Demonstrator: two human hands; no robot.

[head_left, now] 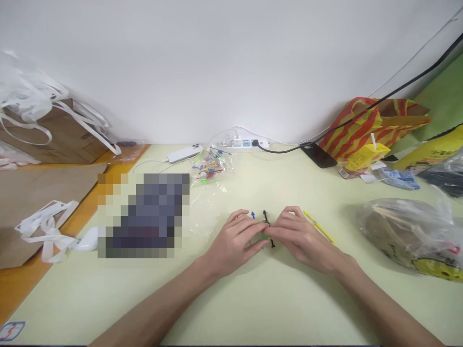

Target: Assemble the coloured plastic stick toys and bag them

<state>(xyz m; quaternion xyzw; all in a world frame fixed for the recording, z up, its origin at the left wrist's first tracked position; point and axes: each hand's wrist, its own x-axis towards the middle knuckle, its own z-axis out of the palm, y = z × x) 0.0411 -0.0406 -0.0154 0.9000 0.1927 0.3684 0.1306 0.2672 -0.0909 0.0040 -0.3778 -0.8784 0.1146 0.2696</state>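
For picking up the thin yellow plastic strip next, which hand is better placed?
Probably the right hand: the yellow strip lies close by its outer side. The left hand is farther away, with the right hand in between.

In the upper left of the frame, white ribbons (pixel 34 91) drape over a brown paper bag (pixel 77 135). At mid-left, a white ribbon (pixel 50 224) lies on flat brown paper (pixel 77 178). Near the frame's centre, a black cable (pixel 280 152) plugs into a white power strip (pixel 265 143). In the upper right, a black phone (pixel 321 157) lies beside a red-and-yellow striped bag (pixel 343 130) and a yellow carton (pixel 367 156).
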